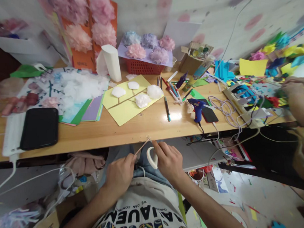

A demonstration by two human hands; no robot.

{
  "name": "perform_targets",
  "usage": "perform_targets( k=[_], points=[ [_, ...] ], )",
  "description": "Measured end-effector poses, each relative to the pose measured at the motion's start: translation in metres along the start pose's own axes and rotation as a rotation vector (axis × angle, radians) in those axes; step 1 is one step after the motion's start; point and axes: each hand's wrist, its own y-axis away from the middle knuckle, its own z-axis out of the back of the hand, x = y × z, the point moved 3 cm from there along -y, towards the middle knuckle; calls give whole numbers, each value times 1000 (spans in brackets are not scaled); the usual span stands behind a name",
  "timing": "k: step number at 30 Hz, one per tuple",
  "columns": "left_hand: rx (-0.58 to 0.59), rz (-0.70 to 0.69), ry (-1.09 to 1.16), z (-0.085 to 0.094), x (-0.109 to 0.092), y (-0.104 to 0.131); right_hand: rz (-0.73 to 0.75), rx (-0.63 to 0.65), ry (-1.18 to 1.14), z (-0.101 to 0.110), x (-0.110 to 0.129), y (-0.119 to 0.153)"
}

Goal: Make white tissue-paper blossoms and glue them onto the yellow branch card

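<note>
Just off the table's front edge, my left hand (121, 172) pinches a thin brown cord (141, 146), which slants up to a frayed tip. Beside it my right hand (168, 158) is closed around what look like scissors (152, 159); a white handle loop shows, while the blades are mostly hidden. Beyond both hands a yellow card (123, 116) lies on the table. It carries a brown branch (126, 99), two flat white shapes (118, 92) and two fluffy cotton tufts (142, 100).
A phone (40, 128) lies left on the wooden table (91, 135). Rightward are a marker (167, 108), a blue glue gun (197, 108), cables and a power strip (238, 104). Cotton (74, 86) and a red basket (145, 66) stand behind. Another person's arm (302, 100) works at far right.
</note>
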Motion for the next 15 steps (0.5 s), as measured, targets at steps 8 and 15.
perform_targets(
  k=[8,15],
  points=[
    [-31,-120,-148,7,-6,2,14,62,85,-11,4,3],
    [-48,-144,-155,15,-10,-1,11,66,91,-12,0,0]
  ],
)
